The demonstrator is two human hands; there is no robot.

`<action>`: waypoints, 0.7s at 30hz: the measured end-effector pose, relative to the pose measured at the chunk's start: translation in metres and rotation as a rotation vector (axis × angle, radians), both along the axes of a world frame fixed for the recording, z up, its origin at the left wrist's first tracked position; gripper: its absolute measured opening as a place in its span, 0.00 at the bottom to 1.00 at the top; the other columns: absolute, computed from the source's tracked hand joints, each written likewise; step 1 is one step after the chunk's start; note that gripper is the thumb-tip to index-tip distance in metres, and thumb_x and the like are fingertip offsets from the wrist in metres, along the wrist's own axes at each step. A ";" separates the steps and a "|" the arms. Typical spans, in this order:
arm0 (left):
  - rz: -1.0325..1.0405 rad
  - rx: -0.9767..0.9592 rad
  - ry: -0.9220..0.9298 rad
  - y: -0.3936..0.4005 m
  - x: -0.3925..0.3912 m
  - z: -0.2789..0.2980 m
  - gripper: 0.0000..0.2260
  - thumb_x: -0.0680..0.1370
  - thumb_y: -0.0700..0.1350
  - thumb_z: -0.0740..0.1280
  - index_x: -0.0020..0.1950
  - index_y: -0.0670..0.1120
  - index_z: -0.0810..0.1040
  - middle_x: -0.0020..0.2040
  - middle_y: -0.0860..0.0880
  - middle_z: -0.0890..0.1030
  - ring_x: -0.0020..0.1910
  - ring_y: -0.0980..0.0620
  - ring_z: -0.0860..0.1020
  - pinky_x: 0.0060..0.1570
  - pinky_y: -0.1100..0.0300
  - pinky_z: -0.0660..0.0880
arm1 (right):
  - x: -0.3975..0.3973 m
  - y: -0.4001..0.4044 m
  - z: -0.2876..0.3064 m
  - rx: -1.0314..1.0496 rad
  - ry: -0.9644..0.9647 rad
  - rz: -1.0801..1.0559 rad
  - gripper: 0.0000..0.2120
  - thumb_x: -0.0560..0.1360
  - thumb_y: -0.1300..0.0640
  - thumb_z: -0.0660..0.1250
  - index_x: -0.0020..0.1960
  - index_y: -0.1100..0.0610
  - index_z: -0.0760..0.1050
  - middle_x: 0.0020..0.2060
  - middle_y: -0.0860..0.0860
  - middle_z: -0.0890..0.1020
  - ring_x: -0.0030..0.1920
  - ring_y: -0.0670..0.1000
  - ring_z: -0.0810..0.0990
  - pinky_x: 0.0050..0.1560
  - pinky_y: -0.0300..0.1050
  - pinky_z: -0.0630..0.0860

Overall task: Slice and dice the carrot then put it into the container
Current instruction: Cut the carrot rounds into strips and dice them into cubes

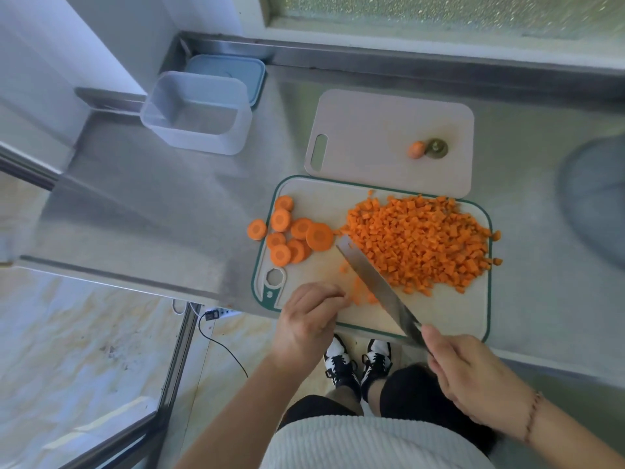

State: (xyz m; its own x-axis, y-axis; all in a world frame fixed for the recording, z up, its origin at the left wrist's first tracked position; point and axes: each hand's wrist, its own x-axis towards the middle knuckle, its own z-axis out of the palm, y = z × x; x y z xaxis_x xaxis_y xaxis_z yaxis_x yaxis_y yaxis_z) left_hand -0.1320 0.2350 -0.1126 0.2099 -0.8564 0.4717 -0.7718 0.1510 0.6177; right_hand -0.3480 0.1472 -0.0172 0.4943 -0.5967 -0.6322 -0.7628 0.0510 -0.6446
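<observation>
A green-rimmed cutting board [449, 309] lies near the counter's front edge. A big heap of diced carrot [422, 242] covers its right half. Several round carrot slices [291, 231] sit at its left edge, one of them off the board on the steel. My right hand [473, 377] grips the handle of a knife [372, 282], whose blade slants up-left across the board. My left hand [311, 319], fingers curled, holds down a small blurred bunch of carrot pieces [360, 292] next to the blade. An empty clear container [196, 113] stands at the back left.
A second, plain cutting board [372, 137] lies behind the first, bearing a carrot end and a green top [427, 148]. A blue lid [236, 69] lies behind the container. A grey round object [595, 204] sits at the right edge. The steel counter's edge runs just below my hands.
</observation>
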 end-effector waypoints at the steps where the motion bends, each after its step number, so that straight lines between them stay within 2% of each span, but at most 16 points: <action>1: 0.043 -0.014 -0.017 -0.001 0.009 0.003 0.08 0.77 0.31 0.66 0.45 0.40 0.84 0.48 0.46 0.83 0.48 0.48 0.81 0.51 0.58 0.77 | -0.004 0.001 0.002 0.029 -0.003 0.010 0.32 0.73 0.27 0.45 0.26 0.53 0.57 0.20 0.47 0.60 0.23 0.47 0.60 0.28 0.37 0.60; 3: 0.129 -0.020 -0.055 -0.012 0.031 0.012 0.09 0.74 0.28 0.67 0.44 0.38 0.85 0.47 0.44 0.83 0.48 0.45 0.80 0.52 0.56 0.76 | -0.007 0.001 0.004 0.089 0.007 0.072 0.30 0.75 0.31 0.47 0.26 0.54 0.58 0.21 0.49 0.61 0.24 0.48 0.60 0.29 0.39 0.60; 5: 0.148 0.014 -0.110 -0.031 0.053 0.021 0.08 0.73 0.29 0.70 0.48 0.37 0.85 0.49 0.43 0.83 0.49 0.42 0.79 0.52 0.49 0.76 | -0.005 -0.001 0.003 0.123 0.035 0.139 0.29 0.74 0.32 0.48 0.28 0.55 0.59 0.21 0.49 0.62 0.24 0.47 0.61 0.29 0.39 0.61; 8: 0.075 0.119 -0.242 -0.057 0.075 0.027 0.11 0.74 0.39 0.72 0.56 0.41 0.84 0.53 0.46 0.84 0.57 0.43 0.75 0.59 0.48 0.71 | 0.002 -0.008 0.004 0.192 0.076 0.166 0.29 0.72 0.31 0.48 0.28 0.55 0.59 0.21 0.49 0.61 0.22 0.47 0.59 0.26 0.36 0.60; 10: 0.026 0.264 -0.352 -0.067 0.083 0.027 0.15 0.75 0.50 0.68 0.60 0.45 0.82 0.55 0.49 0.84 0.62 0.43 0.73 0.60 0.48 0.65 | 0.005 -0.016 0.006 0.249 0.079 0.134 0.28 0.71 0.32 0.48 0.30 0.56 0.58 0.20 0.49 0.59 0.19 0.47 0.57 0.22 0.35 0.57; 12: -0.017 0.384 -0.421 -0.073 0.089 0.026 0.19 0.76 0.56 0.65 0.60 0.47 0.82 0.56 0.51 0.84 0.63 0.41 0.74 0.60 0.44 0.64 | 0.005 -0.026 0.007 0.284 0.083 0.059 0.28 0.72 0.32 0.49 0.30 0.56 0.58 0.20 0.50 0.58 0.18 0.47 0.55 0.20 0.36 0.54; 14: -0.069 0.394 -0.463 -0.076 0.093 0.025 0.19 0.75 0.56 0.64 0.60 0.48 0.82 0.55 0.51 0.84 0.63 0.40 0.76 0.60 0.42 0.64 | 0.006 -0.037 0.007 0.295 0.096 -0.025 0.29 0.72 0.30 0.50 0.31 0.56 0.60 0.20 0.50 0.59 0.18 0.48 0.55 0.21 0.34 0.54; 17: -0.097 0.313 -0.530 -0.080 0.093 0.025 0.18 0.74 0.54 0.64 0.59 0.48 0.83 0.52 0.52 0.85 0.60 0.42 0.77 0.60 0.45 0.63 | 0.008 -0.049 0.003 0.266 0.096 -0.040 0.32 0.70 0.27 0.49 0.30 0.55 0.62 0.21 0.51 0.61 0.19 0.49 0.56 0.23 0.36 0.57; 19: -0.048 0.234 -0.486 -0.079 0.092 0.023 0.13 0.75 0.50 0.67 0.56 0.47 0.84 0.49 0.52 0.84 0.57 0.44 0.76 0.57 0.47 0.64 | 0.009 -0.050 0.003 0.276 0.082 -0.036 0.31 0.70 0.26 0.49 0.29 0.54 0.60 0.22 0.51 0.60 0.20 0.49 0.55 0.24 0.37 0.56; 21: 0.021 0.136 -0.353 -0.076 0.087 0.025 0.06 0.75 0.42 0.71 0.51 0.45 0.85 0.44 0.50 0.84 0.49 0.45 0.77 0.52 0.51 0.68 | 0.008 -0.048 0.006 0.313 0.050 -0.064 0.30 0.70 0.26 0.50 0.30 0.54 0.59 0.23 0.52 0.59 0.22 0.49 0.53 0.24 0.38 0.55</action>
State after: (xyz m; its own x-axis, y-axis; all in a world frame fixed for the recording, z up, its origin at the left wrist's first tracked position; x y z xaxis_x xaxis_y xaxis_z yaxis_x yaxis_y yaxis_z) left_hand -0.0455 0.1590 -0.0877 0.0726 -0.9134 0.4005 -0.9428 0.0681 0.3263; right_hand -0.3400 0.0996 -0.0116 0.4255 -0.3979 -0.8128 -0.7822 0.2899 -0.5514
